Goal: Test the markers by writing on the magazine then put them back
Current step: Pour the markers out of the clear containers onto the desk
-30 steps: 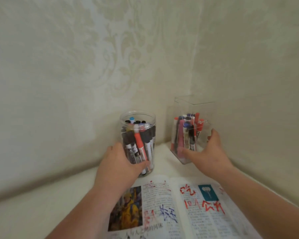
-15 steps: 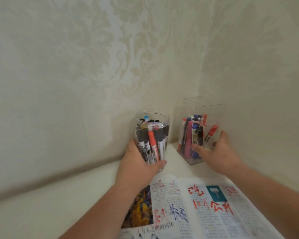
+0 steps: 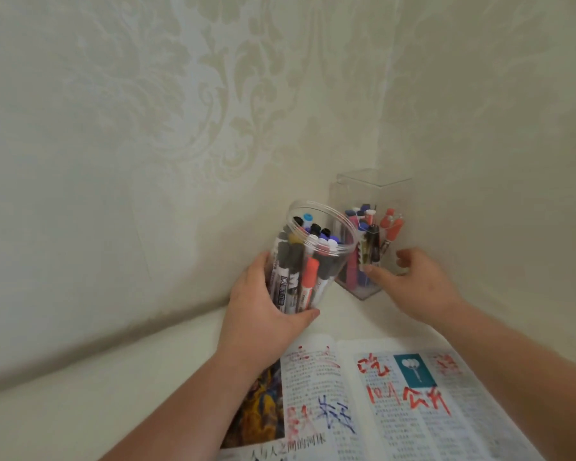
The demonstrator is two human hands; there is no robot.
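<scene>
**Both Hands on the Marker Holders**

The magazine (image 3: pixel 396 410) lies open at the bottom right of the frame. Red and blue scribbles cover its pages, so some testing looks done. No marker is out. The markers (image 3: pixel 308 277) all stand in the round jar (image 3: pixel 345 237) at the middle of the frame and in the square box (image 3: pixel 373 188) just behind it, in the corner of the walls. It is not clear if more markers need testing.

The left hand (image 3: pixel 263 314) reaches forward and wraps its fingers and thumb around the low part of the round jar. The jar is tipped. The right hand (image 3: pixel 423 287) reaches to the square box. Its thumb is on the front wall and its curled fingers are at the right side, so it seems to hold the box.
</scene>
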